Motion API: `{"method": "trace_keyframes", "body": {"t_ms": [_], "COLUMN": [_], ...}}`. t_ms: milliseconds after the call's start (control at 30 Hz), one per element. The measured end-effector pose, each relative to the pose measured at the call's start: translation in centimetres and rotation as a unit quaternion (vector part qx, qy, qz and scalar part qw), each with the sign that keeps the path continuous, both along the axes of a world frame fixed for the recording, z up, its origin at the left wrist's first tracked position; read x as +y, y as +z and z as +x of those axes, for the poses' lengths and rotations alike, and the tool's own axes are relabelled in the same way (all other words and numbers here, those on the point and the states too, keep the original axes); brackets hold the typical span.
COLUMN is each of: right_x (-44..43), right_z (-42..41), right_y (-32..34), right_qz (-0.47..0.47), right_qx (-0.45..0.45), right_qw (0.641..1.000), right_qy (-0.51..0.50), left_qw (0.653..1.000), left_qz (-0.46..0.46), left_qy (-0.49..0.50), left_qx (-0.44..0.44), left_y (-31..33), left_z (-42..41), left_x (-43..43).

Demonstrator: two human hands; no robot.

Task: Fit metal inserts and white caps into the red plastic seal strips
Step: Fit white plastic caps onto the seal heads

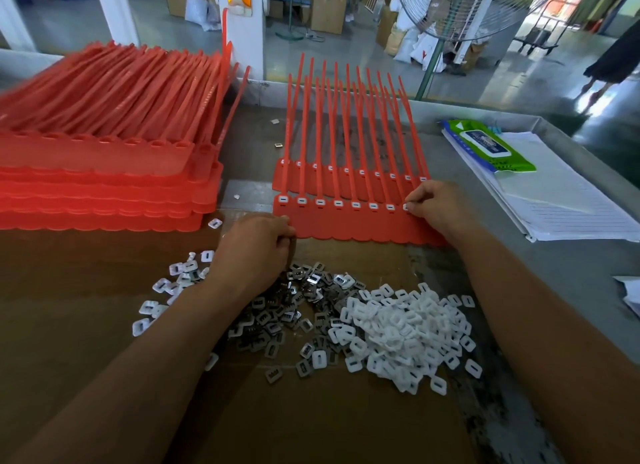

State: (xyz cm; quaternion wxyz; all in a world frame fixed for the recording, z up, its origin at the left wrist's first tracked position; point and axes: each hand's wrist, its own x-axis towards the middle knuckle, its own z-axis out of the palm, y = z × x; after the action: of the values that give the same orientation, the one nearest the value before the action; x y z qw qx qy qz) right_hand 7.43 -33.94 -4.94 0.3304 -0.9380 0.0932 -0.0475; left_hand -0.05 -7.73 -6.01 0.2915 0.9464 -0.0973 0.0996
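**Head view: both hands on the near red strip sheet**

Head camera looks down at a sheet of red seal strips [349, 223] at centre frame, overlapping a second sheet [346, 183] behind it. The right hand [434, 205] pinches a white cap [406, 206] at the sheet's right-end socket. The left hand [254, 245], fingers curled, grips its lower-left edge. Metal inserts [287, 311] and loose white caps [405, 328] lie heaped on cardboard [86, 273] below. A stack of red strips [104, 173] sits upper left.

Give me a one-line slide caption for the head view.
Right hand pinches a cap onto the near strip; left hand grips its corner; inserts and caps piled in front.
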Motion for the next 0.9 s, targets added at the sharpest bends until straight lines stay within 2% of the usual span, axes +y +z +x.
{"method": "trace_keyframes", "body": {"t_ms": [300, 600, 900], "right_x": [0.3, 0.7, 0.3], "right_z": [0.9, 0.8, -0.5], "right_y": [0.8, 1.0, 0.2], "right_qz": [0.045, 0.015, -0.043], "right_qx": [0.032, 0.028, -0.027], "right_qw": [0.997, 0.998, 0.999], "right_qy": [-0.046, -0.062, -0.013], "left_qw": [1.0, 1.0, 1.0], "left_qz": [0.003, 0.002, 0.005], "left_qy": [-0.001, -0.001, 0.0], "left_qx": [0.003, 0.003, 0.003], "left_y": [0.1, 0.1, 0.2], "left_z": [0.1, 0.1, 0.1], "left_x": [-0.1, -0.1, -0.2]}}
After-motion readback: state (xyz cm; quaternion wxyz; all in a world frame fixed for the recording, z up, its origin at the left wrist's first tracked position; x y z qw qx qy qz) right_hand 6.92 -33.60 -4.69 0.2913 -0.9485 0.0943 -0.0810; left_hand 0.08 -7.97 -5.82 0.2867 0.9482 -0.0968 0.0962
